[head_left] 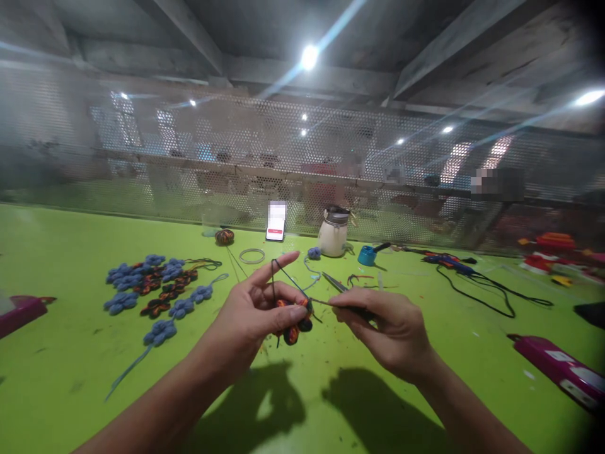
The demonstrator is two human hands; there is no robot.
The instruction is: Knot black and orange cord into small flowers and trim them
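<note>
Left grip: pinched an orange-black flower; yarn looped over its raised index finger. Right grip: was closed on a thin rod, tip at the flower, between the grips. Blades: showed just beyond the right grip; whether held could not be told. Blue flowers: lay on the bench, left of the left grip. Jar: stood beyond both.

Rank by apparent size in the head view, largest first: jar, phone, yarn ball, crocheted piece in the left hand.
1. Jar
2. Phone
3. Yarn ball
Unranked: crocheted piece, nearer the camera and partly hidden by the left hand.
</note>
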